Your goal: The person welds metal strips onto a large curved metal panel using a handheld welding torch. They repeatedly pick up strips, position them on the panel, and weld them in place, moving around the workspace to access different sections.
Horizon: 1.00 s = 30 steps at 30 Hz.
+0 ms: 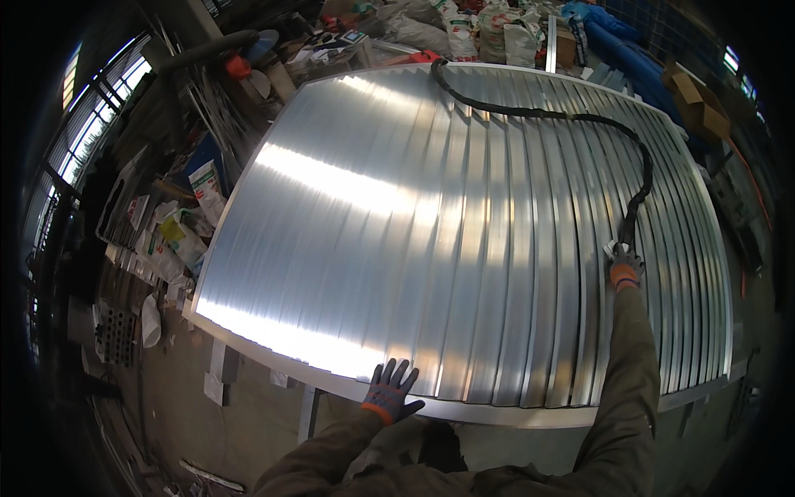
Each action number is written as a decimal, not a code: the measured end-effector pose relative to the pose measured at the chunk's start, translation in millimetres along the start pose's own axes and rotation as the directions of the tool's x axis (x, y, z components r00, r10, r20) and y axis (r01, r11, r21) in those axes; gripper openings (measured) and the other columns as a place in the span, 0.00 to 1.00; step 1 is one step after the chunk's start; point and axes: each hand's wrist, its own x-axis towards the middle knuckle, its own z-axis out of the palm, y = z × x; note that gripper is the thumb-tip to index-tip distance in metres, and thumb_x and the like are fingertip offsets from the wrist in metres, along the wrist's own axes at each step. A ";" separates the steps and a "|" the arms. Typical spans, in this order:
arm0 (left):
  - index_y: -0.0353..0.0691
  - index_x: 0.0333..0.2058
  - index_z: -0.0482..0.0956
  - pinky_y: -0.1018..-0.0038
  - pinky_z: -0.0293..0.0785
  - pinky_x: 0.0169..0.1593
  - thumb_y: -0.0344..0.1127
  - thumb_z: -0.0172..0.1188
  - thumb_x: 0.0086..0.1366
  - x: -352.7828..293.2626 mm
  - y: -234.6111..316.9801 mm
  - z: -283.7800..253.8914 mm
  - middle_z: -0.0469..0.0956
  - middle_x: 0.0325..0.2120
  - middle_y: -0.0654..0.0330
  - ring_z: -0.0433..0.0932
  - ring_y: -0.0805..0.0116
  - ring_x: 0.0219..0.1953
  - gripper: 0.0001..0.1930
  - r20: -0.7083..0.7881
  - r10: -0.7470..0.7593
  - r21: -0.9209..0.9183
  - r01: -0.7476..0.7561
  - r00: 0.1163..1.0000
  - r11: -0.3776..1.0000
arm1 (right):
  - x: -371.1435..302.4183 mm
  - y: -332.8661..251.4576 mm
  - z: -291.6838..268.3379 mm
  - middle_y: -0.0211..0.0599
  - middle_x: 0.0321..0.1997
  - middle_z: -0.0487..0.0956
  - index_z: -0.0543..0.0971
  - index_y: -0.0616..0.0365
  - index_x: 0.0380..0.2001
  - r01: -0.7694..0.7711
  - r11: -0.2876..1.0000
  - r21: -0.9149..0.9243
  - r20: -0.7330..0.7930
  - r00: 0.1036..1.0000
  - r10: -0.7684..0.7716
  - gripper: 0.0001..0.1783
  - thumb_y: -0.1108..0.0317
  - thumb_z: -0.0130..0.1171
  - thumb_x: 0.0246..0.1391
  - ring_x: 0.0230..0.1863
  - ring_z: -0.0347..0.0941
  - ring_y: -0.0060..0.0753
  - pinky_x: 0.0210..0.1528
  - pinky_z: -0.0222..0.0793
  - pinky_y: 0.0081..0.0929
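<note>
Sleeved left forearm point(319, 451), foreground. Left hand point(391, 393), gloved, fingers spread wide, holding nothing, at near edge of ribbed metal panel point(331, 240). Right hand point(627, 267), gloved, farther over the panel: grip closed around near end of black hose point(647, 161); small white item point(611, 247) there, unidentified. Good practice, likely: hose slack, left palm braced.

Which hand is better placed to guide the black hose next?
Likely the right hand, at the near end of the black hose, over the metal panel. The left hand is spread at the panel's near edge, away from the hose.
</note>
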 end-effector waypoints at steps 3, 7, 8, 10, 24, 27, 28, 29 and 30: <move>0.46 0.76 0.65 0.34 0.48 0.78 0.71 0.61 0.68 -0.4 1.5 -3.1 0.61 0.77 0.43 0.54 0.36 0.80 0.47 -0.005 0.001 0.018 -0.001 1.000 1.000 | 17.2 -0.7 8.5 0.43 0.68 0.78 0.74 0.20 0.71 -0.013 1.000 -0.022 0.061 0.998 0.015 0.24 0.57 0.47 0.77 0.70 0.74 0.57 0.70 0.67 0.56; 0.49 0.77 0.64 0.35 0.46 0.79 0.71 0.59 0.69 -1.5 2.1 -4.7 0.59 0.78 0.45 0.53 0.37 0.81 0.47 0.019 -0.011 0.013 0.010 1.000 1.000 | 45.9 1.8 33.9 0.48 0.65 0.83 0.72 0.32 0.74 -0.054 0.999 0.003 0.183 0.982 0.053 0.26 0.57 0.47 0.77 0.67 0.77 0.60 0.68 0.72 0.55; 0.50 0.78 0.62 0.36 0.45 0.80 0.72 0.58 0.70 -1.6 1.9 -4.3 0.58 0.79 0.47 0.51 0.38 0.81 0.47 0.049 -0.020 0.022 0.019 0.999 1.000 | 53.6 5.3 44.2 0.49 0.65 0.82 0.73 0.34 0.73 -0.062 0.998 0.016 0.227 0.972 0.057 0.25 0.57 0.47 0.77 0.67 0.77 0.60 0.67 0.72 0.55; 0.52 0.80 0.59 0.36 0.44 0.80 0.73 0.56 0.71 -1.5 0.8 -3.1 0.56 0.80 0.48 0.50 0.39 0.82 0.48 0.070 -0.030 0.031 0.028 0.997 0.999 | 68.7 13.3 65.7 0.52 0.66 0.82 0.75 0.38 0.72 -0.096 0.995 0.039 0.330 0.941 0.078 0.24 0.55 0.46 0.78 0.65 0.78 0.60 0.66 0.74 0.55; 0.46 0.80 0.58 0.33 0.42 0.79 0.72 0.56 0.71 -5.5 -6.1 15.3 0.52 0.81 0.45 0.46 0.34 0.82 0.49 -0.035 0.015 0.026 -0.014 0.999 1.000 | -86.8 69.4 -102.5 0.55 0.59 0.84 0.63 0.44 0.79 -0.051 0.742 0.669 0.283 0.940 -0.191 0.44 0.51 0.70 0.66 0.45 0.85 0.54 0.43 0.83 0.51; 0.42 0.81 0.52 0.34 0.40 0.80 0.72 0.58 0.69 -5.6 -6.7 18.4 0.50 0.81 0.43 0.44 0.33 0.82 0.54 -0.017 -0.017 -0.021 0.016 1.000 1.000 | -166.9 67.4 -155.8 0.47 0.50 0.84 0.69 0.52 0.74 -0.082 0.437 0.896 0.230 0.926 -0.298 0.40 0.56 0.75 0.64 0.34 0.82 0.41 0.33 0.82 0.40; 0.42 0.81 0.51 0.34 0.39 0.80 0.73 0.59 0.68 -6.1 -2.5 17.0 0.49 0.81 0.42 0.44 0.33 0.82 0.56 -0.063 -0.050 -0.038 0.047 0.997 0.998 | -197.4 60.9 -168.4 0.42 0.43 0.84 0.72 0.52 0.71 -0.057 0.364 0.930 0.177 0.936 -0.306 0.37 0.59 0.75 0.64 0.27 0.80 0.37 0.25 0.80 0.40; 0.42 0.82 0.50 0.33 0.39 0.80 0.73 0.60 0.68 -3.4 2.1 13.5 0.49 0.81 0.42 0.44 0.33 0.83 0.57 -0.066 -0.088 -0.059 0.085 0.994 0.995 | -230.7 60.6 -180.5 0.40 0.43 0.85 0.74 0.54 0.68 -0.098 0.340 0.935 0.206 0.932 -0.300 0.34 0.59 0.75 0.63 0.30 0.81 0.36 0.29 0.81 0.39; 0.43 0.82 0.49 0.33 0.38 0.80 0.74 0.60 0.67 -3.2 9.2 8.3 0.48 0.82 0.41 0.44 0.32 0.83 0.58 -0.072 -0.130 -0.064 0.126 0.989 0.990 | -264.6 58.7 -190.7 0.38 0.43 0.85 0.77 0.55 0.65 -0.109 0.299 0.948 0.205 0.928 -0.311 0.31 0.59 0.75 0.63 0.32 0.82 0.35 0.32 0.82 0.38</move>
